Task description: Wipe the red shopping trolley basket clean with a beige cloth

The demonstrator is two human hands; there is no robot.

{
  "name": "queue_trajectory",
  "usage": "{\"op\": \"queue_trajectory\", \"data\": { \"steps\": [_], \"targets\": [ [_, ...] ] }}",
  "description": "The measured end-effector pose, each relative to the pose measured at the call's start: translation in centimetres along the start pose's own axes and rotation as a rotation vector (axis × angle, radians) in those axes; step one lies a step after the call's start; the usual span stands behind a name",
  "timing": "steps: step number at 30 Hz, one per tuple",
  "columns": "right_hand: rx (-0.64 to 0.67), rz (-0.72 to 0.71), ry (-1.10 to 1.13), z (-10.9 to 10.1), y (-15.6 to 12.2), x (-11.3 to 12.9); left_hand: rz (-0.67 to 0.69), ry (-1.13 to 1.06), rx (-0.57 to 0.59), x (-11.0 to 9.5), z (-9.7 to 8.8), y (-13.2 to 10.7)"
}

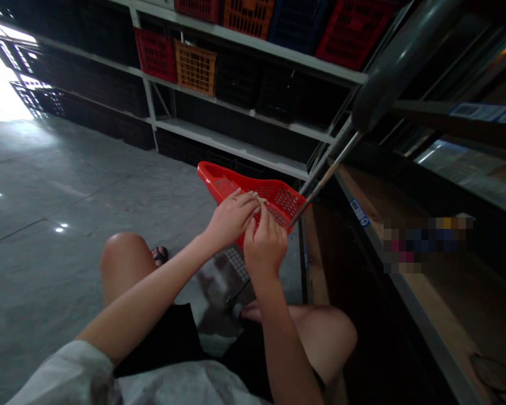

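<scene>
Both hands, the left hand (231,216) and right hand (265,243), pinch together on the rim of a red plastic basket (278,197), tilted above the knees beside the shelving (236,147). It looks light and stiff; the solid rim seems the best hold.

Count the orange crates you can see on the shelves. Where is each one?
2. One orange crate sits on the middle shelf beside a red crate; the other sits on the top shelf, cut off by the frame. Dark shelves may hide more.

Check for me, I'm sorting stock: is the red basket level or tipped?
Tipped: the red basket slants, one corner raised, both hands at its rim.
</scene>
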State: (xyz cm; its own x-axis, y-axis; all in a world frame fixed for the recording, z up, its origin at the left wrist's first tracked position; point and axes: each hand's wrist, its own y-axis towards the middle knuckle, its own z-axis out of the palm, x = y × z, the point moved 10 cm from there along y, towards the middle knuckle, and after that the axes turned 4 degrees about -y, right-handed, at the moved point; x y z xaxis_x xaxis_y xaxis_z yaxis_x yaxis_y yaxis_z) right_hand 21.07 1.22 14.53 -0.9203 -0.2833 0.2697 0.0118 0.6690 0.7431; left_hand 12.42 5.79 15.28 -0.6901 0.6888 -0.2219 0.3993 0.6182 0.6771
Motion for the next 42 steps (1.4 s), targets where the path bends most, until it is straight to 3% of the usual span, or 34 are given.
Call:
{"op": "queue_trajectory", "data": {
  "steps": [2, 3, 6, 8, 10, 11, 14, 17, 21, 23, 25, 27, 31, 33, 35, 37, 39, 42],
  "targets": [
    [-0.015, -0.030, -0.098, 0.7, 0.1, -0.3, 0.063, -0.037, 0.020, 0.2, 0.0, -0.5],
    [-0.014, -0.080, -0.121, 0.9, 0.0, -0.4, 0.060, -0.043, 0.018, 1.5, -0.3, -0.5],
    [-0.008, -0.255, -0.120, 0.7, -0.7, -0.9, -0.085, -0.010, 0.009, 8.3, -2.0, 0.8],
    [-0.022, -0.320, -0.094, 0.0, -1.1, -1.6, -0.228, 0.035, 0.075, 13.1, -2.4, 1.9],
    [-0.023, -0.342, -0.066, -0.6, -1.1, -2.4, -0.330, 0.067, 0.206, 15.8, -1.8, 2.8],
    [-0.012, -0.341, -0.053, -0.8, -1.0, -2.8, -0.359, 0.073, 0.264, 16.0, -1.4, 3.1],
    [0.023, -0.285, -0.031, -0.8, -0.5, -4.3, -0.409, 0.101, 0.280, 13.4, -0.4, 3.5],
    [0.051, -0.197, -0.074, -0.8, 0.2, -5.9, -0.406, 0.181, 0.198, 8.4, 0.4, 4.0],
    [0.205, -0.081, -0.291, -0.1, 1.5, -8.1, -0.144, 0.160, 0.325, 1.0, 3.9, 5.8],
    [0.294, -0.066, -0.389, 0.2, 2.2, -8.3, -0.047, 0.110, 0.390, -0.8, 5.1, 6.5],
    [0.323, -0.083, -0.395, 0.2, 2.9, -7.7, -0.038, 0.089, 0.401, -0.5, 5.0, 6.7],
    [0.312, -0.096, -0.335, 0.3, 3.4, -6.7, -0.095, 0.122, 0.340, 1.5, 3.8, 6.0],
    [0.327, -0.036, -0.343, 1.5, 3.7, -6.4, -0.268, 0.183, 0.013, 6.7, -0.7, 1.6],
    [0.336, -0.004, -0.394, 2.2, 3.7, -6.8, -0.273, 0.127, -0.186, 7.2, -2.3, -1.2],
    [0.328, -0.001, -0.409, 2.7, 3.7, -6.9, -0.209, 0.047, -0.340, 5.8, -2.5, -3.3],
    [0.299, -0.027, -0.401, 2.9, 3.8, -6.7, -0.122, -0.021, -0.425, 3.3, -1.4, -4.2],
    [0.272, -0.063, -0.392, 2.9, 3.9, -6.5, -0.015, -0.069, -0.419, 0.2, 0.6, -3.9],
    [0.274, -0.102, -0.386, 2.9, 3.7, -6.7, 0.142, -0.108, -0.316, -3.7, 3.6, -2.7]
  ]
}}
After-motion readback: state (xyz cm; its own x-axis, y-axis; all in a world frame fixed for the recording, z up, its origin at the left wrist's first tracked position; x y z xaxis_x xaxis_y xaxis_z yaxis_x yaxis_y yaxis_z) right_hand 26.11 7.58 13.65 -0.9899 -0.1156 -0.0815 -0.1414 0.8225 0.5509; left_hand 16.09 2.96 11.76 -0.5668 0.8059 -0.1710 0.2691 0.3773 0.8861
